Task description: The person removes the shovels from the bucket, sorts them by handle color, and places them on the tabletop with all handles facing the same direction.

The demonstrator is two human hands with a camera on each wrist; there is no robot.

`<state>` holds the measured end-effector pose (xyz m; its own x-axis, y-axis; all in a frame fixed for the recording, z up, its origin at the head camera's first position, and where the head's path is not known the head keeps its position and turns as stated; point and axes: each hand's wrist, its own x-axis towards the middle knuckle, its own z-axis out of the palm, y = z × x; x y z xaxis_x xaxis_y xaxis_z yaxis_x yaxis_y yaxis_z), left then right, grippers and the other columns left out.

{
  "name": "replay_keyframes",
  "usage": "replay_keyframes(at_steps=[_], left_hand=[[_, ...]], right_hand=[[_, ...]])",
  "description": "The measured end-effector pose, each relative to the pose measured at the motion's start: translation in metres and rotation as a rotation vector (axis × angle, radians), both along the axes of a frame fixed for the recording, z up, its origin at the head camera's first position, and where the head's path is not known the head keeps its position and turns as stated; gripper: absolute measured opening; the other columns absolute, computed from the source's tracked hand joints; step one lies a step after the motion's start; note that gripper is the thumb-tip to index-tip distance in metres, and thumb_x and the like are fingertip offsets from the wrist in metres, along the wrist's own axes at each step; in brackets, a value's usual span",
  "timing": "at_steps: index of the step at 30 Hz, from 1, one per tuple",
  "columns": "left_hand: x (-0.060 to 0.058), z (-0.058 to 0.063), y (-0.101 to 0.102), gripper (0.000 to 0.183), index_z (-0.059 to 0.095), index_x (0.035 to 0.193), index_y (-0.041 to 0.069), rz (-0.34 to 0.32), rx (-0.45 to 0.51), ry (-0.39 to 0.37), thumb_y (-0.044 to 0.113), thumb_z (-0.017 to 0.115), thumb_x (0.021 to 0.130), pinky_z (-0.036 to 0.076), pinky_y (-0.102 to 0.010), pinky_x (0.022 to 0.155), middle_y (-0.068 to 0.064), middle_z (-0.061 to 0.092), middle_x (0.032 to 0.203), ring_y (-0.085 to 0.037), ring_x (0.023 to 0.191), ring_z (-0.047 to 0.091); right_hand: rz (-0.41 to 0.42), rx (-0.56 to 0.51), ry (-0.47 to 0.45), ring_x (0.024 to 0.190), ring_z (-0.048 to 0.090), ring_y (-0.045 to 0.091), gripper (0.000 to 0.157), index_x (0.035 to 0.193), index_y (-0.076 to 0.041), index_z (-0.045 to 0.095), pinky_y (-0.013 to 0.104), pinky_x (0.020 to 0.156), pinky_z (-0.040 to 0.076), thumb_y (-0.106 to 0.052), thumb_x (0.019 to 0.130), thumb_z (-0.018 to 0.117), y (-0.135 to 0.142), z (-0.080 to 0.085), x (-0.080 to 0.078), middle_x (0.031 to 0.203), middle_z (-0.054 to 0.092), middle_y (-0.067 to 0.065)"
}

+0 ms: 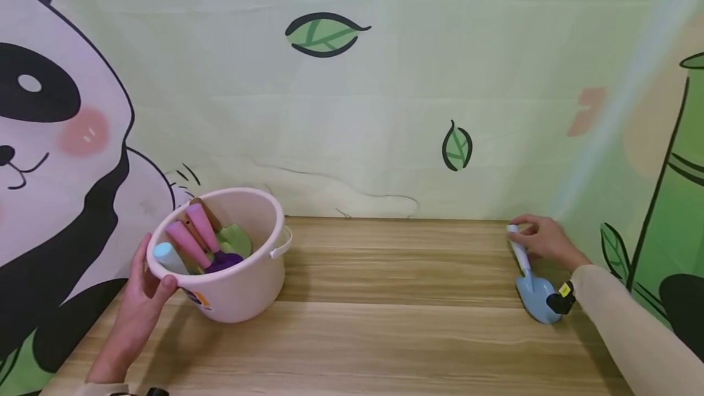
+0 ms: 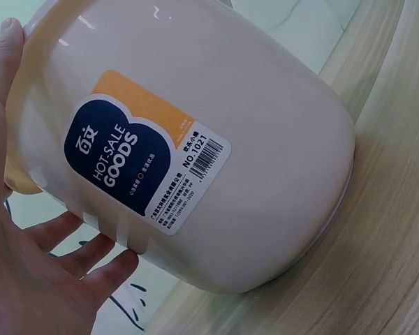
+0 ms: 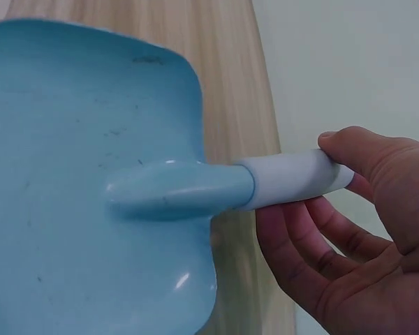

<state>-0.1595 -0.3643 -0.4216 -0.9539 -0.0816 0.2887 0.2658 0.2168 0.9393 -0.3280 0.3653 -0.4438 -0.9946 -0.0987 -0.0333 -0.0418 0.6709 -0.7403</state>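
My left hand [image 1: 140, 307] grips the near-left rim of a pale pink bucket [image 1: 247, 292], thumb and fingers spread along its side. A label [image 2: 143, 153] shows on the bucket's wall in the left wrist view. Inside lean tools with pink handles [image 1: 189, 243], a light blue handle [image 1: 169, 257], brown handles and a green blade [image 1: 235, 239]; their lower ends are partly hidden. Over at the right, my right hand [image 1: 550, 242] pinches the pale handle [image 3: 293, 179] of a small blue garden shovel [image 3: 160, 188], its blade pointing toward me.
A wood-grain table [image 1: 396, 347] lies under the bucket and shovel. Behind it hangs a pale green cloth backdrop [image 1: 385, 139] with printed leaves, a panda at the left and bamboo at the right. The bucket's small white handle [image 1: 282, 243] hangs at its right side.
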Motion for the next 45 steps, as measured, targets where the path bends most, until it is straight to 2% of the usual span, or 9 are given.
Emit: replay_keyframes(at_steps=[9, 18, 28, 40, 45], left_hand=[[0.001, 0.0, 0.0, 0.077, 0.003, 0.165, 0.037, 0.001, 0.001, -0.004, 0.017, 0.052, 0.108, 0.044, -0.006, 0.091, -0.013, 0.006, 0.171, -0.024, 0.149, 0.025], [0.001, 0.001, 0.0, 0.077, 0.003, 0.164, 0.038, 0.008, -0.01, -0.013, 0.018, 0.052, 0.108, 0.044, -0.006, 0.091, -0.012, 0.007, 0.171, -0.026, 0.15, 0.024], [0.001, 0.001, 0.0, 0.078, 0.003, 0.165, 0.037, 0.003, -0.008, -0.002, 0.017, 0.052, 0.108, 0.044, -0.006, 0.092, -0.013, 0.008, 0.171, -0.022, 0.148, 0.027], [0.001, 0.0, 0.0, 0.078, 0.003, 0.165, 0.036, -0.008, 0.019, 0.0, 0.017, 0.052, 0.108, 0.045, -0.007, 0.092, -0.015, 0.008, 0.17, -0.021, 0.147, 0.029], [0.001, 0.001, 0.001, 0.078, 0.002, 0.165, 0.036, -0.008, 0.018, -0.007, 0.018, 0.052, 0.108, 0.045, -0.007, 0.092, -0.015, 0.007, 0.17, -0.024, 0.148, 0.027]], right_hand=[[0.011, 0.032, -0.032, 0.082, 0.067, 0.026, 0.051, 0.139, 0.007, 0.052, 0.041, 0.063, 0.063, -0.022, 0.1, 0.068, 0.0, -0.009, -0.002, 0.111, 0.064, 0.033], [0.044, 0.033, -0.039, 0.081, 0.067, 0.025, 0.05, 0.138, 0.009, 0.052, 0.042, 0.062, 0.062, -0.02, 0.1, 0.068, -0.002, -0.012, -0.004, 0.112, 0.063, 0.035], [0.024, 0.055, -0.071, 0.078, 0.067, 0.024, 0.053, 0.139, 0.008, 0.051, 0.039, 0.061, 0.061, -0.024, 0.1, 0.068, 0.002, -0.018, -0.008, 0.116, 0.061, 0.036], [0.024, 0.091, -0.055, 0.072, 0.065, 0.022, 0.051, 0.137, 0.009, 0.053, 0.037, 0.059, 0.059, -0.023, 0.1, 0.068, 0.003, -0.02, -0.007, 0.109, 0.063, 0.032], [0.024, 0.091, -0.048, 0.075, 0.065, 0.024, 0.05, 0.135, 0.009, 0.054, 0.038, 0.059, 0.06, -0.023, 0.1, 0.068, 0.005, -0.022, -0.007, 0.11, 0.062, 0.034]])
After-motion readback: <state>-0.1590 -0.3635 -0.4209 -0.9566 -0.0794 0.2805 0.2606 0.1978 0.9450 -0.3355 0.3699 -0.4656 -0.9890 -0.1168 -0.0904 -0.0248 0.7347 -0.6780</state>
